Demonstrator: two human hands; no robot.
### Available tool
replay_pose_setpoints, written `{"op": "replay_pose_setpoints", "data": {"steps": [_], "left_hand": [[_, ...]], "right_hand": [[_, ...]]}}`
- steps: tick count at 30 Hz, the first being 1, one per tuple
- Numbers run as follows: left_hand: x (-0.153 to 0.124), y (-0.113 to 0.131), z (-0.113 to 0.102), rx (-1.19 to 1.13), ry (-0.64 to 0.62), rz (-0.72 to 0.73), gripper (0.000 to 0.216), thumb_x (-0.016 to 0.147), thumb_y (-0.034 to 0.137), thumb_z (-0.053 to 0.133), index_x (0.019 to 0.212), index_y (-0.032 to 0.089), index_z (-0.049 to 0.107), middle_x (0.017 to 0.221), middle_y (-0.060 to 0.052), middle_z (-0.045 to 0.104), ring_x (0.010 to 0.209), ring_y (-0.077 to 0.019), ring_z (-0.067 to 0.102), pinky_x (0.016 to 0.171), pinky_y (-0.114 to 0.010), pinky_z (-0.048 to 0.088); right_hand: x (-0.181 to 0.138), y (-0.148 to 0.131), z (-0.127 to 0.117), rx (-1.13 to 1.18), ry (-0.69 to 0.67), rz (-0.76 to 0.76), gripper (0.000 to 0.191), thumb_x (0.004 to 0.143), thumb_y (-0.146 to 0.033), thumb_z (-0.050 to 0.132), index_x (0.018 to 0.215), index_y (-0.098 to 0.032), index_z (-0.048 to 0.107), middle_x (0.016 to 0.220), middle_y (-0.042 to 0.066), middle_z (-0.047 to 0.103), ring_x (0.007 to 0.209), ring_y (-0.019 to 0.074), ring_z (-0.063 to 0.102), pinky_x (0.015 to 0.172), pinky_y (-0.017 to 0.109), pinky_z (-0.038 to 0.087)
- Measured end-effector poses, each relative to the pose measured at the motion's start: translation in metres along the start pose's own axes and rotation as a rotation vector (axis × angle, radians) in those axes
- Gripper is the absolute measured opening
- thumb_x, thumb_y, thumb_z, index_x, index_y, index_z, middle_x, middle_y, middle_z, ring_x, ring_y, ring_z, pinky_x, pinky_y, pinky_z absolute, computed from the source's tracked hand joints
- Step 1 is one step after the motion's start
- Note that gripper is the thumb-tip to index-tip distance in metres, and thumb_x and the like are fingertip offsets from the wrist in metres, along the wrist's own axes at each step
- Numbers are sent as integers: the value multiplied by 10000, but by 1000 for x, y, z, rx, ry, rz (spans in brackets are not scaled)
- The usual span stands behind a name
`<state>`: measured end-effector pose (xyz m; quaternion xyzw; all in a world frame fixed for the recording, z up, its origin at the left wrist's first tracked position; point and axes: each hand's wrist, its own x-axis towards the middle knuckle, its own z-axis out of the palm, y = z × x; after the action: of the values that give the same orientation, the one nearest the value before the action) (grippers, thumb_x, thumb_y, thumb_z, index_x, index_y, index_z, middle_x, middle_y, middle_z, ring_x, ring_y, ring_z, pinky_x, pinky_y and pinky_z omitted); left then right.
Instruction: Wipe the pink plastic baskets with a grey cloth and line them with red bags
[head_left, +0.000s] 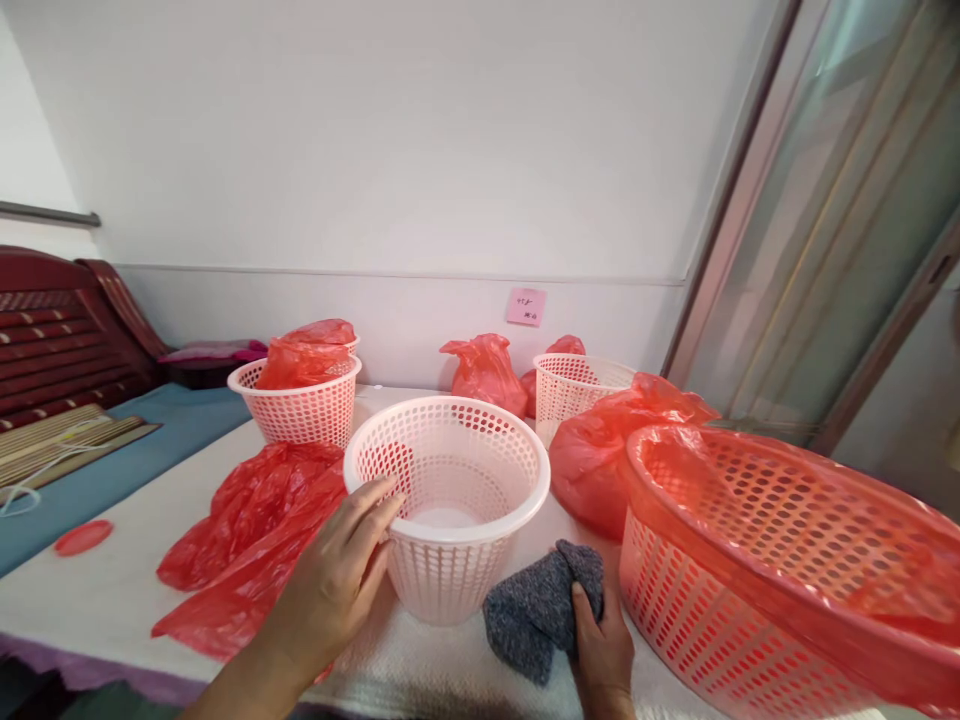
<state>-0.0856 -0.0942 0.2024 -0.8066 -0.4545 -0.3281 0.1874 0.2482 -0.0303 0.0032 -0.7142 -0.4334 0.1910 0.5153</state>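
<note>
A white perforated plastic basket (pixel 446 585) stands upright in the middle, with nothing seen inside it. My left hand (pixel 341 555) is at its near left rim, fingers hooked over the edge and thumb outside. To the right of the basket, my right hand (pixel 604 640) pinches a crumpled dark grey cloth (pixel 529 610) between thumb and fingers. Part of the cloth rests low over the table, close to the basket. Behind my left hand lies a loose red plastic bag (pixel 259 510).
A large basket covered in red plastic (pixel 720 600) fills the right. Beside it sits a stuffed red bag (pixel 589 465). Further back are a white basket (pixel 559 390), another basket (pixel 300 410) with a red bag, and a knotted red bag (pixel 487 375). A red disc (pixel 82 537) lies left.
</note>
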Motion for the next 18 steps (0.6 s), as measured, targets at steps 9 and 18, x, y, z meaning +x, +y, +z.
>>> {"op": "replay_pose_setpoints", "data": {"steps": [9,18], "left_hand": [[-53,-3,7,-58,132,-301,417,916,241,532,1326,245,460,1310,-118,558,1229,-249,558,997,-476,522],[-135,16,76,-67,-319,-275,602,610,39,609,1193,189,610,1293,-145,648,1195,-282,614,969,-382,543]], "right_hand": [[-3,2,6,-168,-188,-72,467,753,-586,411,977,-207,565,901,127,703,842,332,657,743,391,479],[-4,-2,6,-317,-200,-74,398,756,-626,324,834,-262,465,853,145,683,861,369,662,725,416,485]]}}
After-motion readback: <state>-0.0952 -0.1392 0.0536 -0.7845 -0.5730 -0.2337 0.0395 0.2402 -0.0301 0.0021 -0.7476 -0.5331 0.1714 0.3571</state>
